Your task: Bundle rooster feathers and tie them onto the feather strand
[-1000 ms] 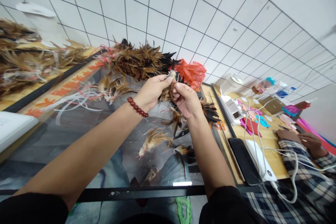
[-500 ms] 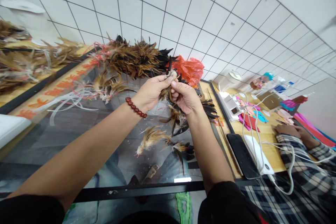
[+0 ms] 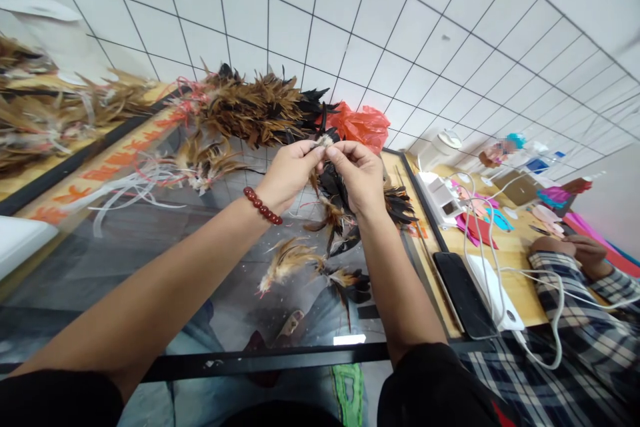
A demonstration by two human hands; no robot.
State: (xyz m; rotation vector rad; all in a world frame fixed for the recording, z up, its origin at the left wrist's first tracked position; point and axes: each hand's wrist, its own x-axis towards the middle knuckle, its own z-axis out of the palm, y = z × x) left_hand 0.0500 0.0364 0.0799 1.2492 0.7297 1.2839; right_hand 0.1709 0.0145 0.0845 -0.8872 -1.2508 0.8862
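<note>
Over the glass tabletop, my left hand and my right hand meet, thumbs and fingers pinched together. Between the fingertips shows the pale, fluffy base of a feather bunch; the rest of it is mostly hidden by the hands. Behind and below the right hand lie loose black and brown feathers. Nearer me rests a tan feather bunch with a reddish tie at its end. A large pile of brown and black feathers stands at the back, left of a red plastic bag.
White ties lie at left, near more feathers on a wooden table. At right sit a black phone, a white power strip with cables, and coloured pieces. A co-worker's plaid sleeve is beside them.
My right hand's fingers have lifted and spread upward around the feather base, and its hold has shifted. The brown feathers seen below the hands are now less visible. My left hand stays pinched.
</note>
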